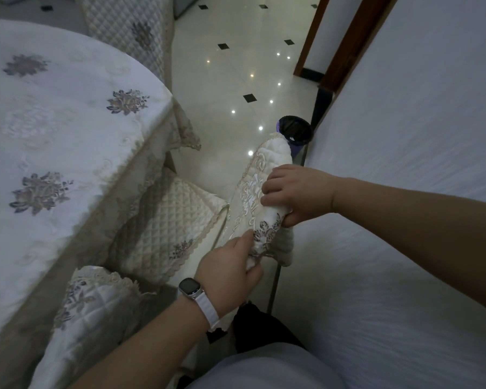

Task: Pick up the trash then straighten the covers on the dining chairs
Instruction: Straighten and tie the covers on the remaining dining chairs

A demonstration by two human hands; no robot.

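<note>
on the chair cover [264, 169], left hand [230, 268] and right hand [298, 195], seemingly clenched

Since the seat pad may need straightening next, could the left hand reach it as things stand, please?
Probably yes, once it lets go: the left hand grips the backrest cover beside the seat pad, and nothing lies between them, though the tablecloth overhangs its far edge.

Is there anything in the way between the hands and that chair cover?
No, nothing visible is in the way. The left hand and the right hand both grip the cream quilted chair-back cover with embroidered flowers, one at each end of its top edge.
</note>
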